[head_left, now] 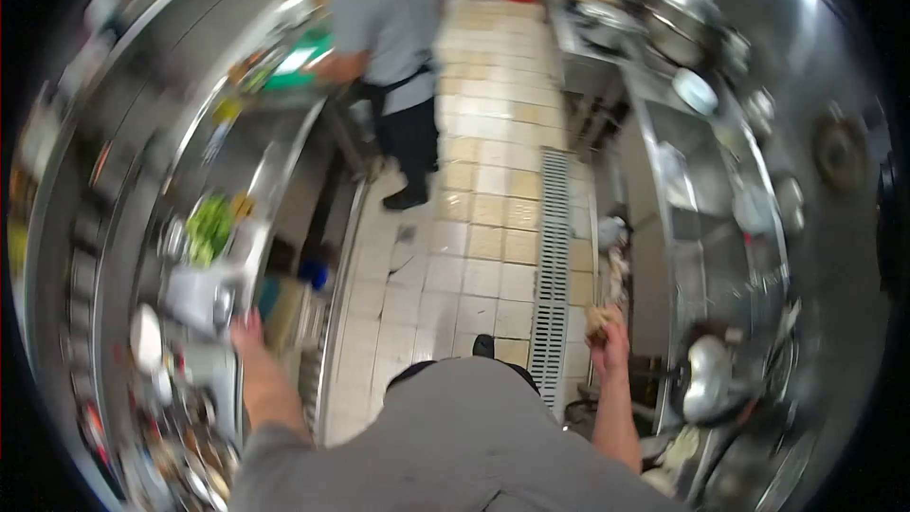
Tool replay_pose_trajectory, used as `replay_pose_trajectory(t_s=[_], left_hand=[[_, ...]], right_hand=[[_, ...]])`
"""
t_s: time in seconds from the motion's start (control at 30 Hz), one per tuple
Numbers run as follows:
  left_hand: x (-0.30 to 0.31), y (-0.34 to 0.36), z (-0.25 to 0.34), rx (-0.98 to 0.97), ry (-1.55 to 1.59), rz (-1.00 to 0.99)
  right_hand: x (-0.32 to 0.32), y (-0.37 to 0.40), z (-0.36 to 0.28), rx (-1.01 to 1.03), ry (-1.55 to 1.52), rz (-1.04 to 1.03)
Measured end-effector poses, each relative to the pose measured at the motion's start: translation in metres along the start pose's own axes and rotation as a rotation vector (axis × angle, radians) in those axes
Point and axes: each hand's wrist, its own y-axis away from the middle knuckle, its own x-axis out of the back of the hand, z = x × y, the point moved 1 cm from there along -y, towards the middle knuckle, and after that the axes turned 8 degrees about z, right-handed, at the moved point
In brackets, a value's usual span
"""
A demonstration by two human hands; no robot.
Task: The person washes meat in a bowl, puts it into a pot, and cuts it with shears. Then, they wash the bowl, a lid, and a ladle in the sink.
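Note:
My right hand (614, 345) is closed around a tan-brown crumpled thing (601, 321), held out over the floor drain's right side; blur hides exactly what it is. On the other side, my left hand (247, 332) reaches to the edge of the steel counter (248, 261), its fingertips right beside a metal container (201, 299). Motion smears those fingers. Just beyond that container lies a heap of green leafy vegetables (209, 228) on the counter.
A co-worker (393, 47) in a grey shirt and dark apron stands ahead at the left counter, by a green cutting board (301, 62). A floor drain grate (553, 265) runs along the tiled aisle. Right are steel sinks (697, 228), a large pot (681, 19) and a wok (709, 374).

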Motion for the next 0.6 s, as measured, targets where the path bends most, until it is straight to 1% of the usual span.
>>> replay_pose_trajectory(t_s=[0.03, 0.07, 0.1, 0.13, 0.17, 0.2, 0.23, 0.3, 0.33, 0.37, 0.4, 0.43, 0.47, 0.5, 0.53, 0.57, 0.6], left_hand=[[-0.012, 0.006, -0.019, -0.085, -0.145, 0.252], [-0.071, 0.075, -0.057, -0.129, -0.302, 0.515], [-0.086, 0.099, -0.077, -0.124, -0.349, 0.567], [-0.090, 0.113, -0.093, -0.104, -0.409, 0.533], [-0.087, 0.128, -0.103, -0.089, -0.468, 0.510], [-0.073, 0.136, -0.111, -0.070, -0.600, 0.541], [-0.061, 0.141, -0.123, -0.051, -0.729, 0.563], [-0.004, 0.126, -0.147, 0.094, -0.941, 0.480], [0.013, 0.124, -0.174, 0.532, -0.816, 0.139], [0.020, 0.127, -0.204, 0.954, -0.658, -0.210], [0.019, 0.135, -0.257, 0.635, -0.966, 0.182], [-0.022, 0.184, -0.334, 0.502, -1.007, 0.268], [-0.075, 0.227, -0.399, 0.558, -1.101, 0.158], [-0.120, 0.258, -0.461, 0.688, -1.118, 0.042], [-0.144, 0.269, -0.514, 0.854, -1.053, -0.097], [-0.178, 0.288, -0.564, 1.007, -1.007, -0.242], [-0.222, 0.312, -0.608, 1.155, -0.945, -0.373]], right_hand=[[0.005, -0.023, -0.009, 0.003, 0.030, -0.032], [0.015, -0.047, -0.030, 0.014, 0.023, 0.000], [0.005, -0.062, -0.042, 0.016, 0.046, 0.016], [-0.002, -0.077, -0.054, 0.023, 0.037, 0.035], [-0.008, -0.089, -0.065, 0.020, 0.023, -0.012], [-0.012, -0.098, -0.072, 0.017, 0.017, -0.063], [-0.017, -0.107, -0.077, 0.020, 0.021, -0.055], [-0.032, -0.136, -0.081, 0.080, 0.105, 0.024], [-0.038, -0.154, -0.080, 0.093, 0.089, 0.028], [-0.044, -0.171, -0.076, 0.133, 0.179, 0.012], [-0.054, -0.184, -0.070, 0.168, 0.271, 0.004], [-0.067, -0.197, -0.066, 0.151, 0.310, -0.031], [-0.085, -0.209, -0.063, 0.135, 0.352, -0.061], [-0.110, -0.213, -0.069, 0.195, 0.419, -0.151], [-0.135, -0.215, -0.074, 0.242, 0.485, -0.226], [-0.154, -0.222, -0.072, 0.581, 0.660, -0.253], [-0.174, -0.228, -0.077, 0.462, 0.636, -0.355]])
